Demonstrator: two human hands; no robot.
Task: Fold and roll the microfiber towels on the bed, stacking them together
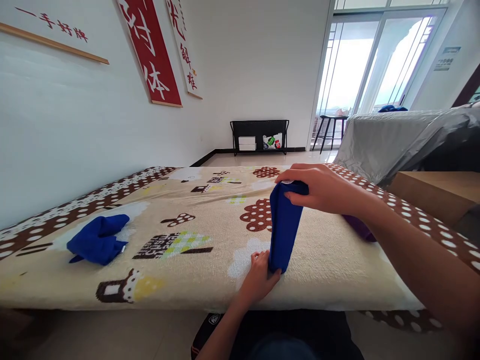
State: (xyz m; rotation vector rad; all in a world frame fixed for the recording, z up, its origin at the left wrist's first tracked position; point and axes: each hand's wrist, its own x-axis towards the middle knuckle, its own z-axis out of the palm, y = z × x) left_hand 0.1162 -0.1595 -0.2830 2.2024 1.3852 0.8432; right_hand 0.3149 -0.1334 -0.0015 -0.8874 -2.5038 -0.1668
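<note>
A folded blue cloth (pixel 285 227) stands nearly upright on the patterned blanket (pixel 210 270), close to its front edge. My right hand (pixel 313 186) grips the cloth's top end, thumb on the near side and fingers over the top. Down at the bottom end, my left hand (pixel 260 277) pinches the cloth between thumb and fingers, resting at the blanket. Another blue cloth (pixel 99 240) lies crumpled on the left, with a small white tag on it. A dark purple item (pixel 359 227) is partly hidden behind my right forearm.
Cardboard box (pixel 435 195) and a silver-grey covered object (pixel 397 140) stand at the right. A black rack (pixel 259 136) is against the far wall, and a black stool (pixel 330 131) stands by the glass door. Hanging scrolls are on the left wall.
</note>
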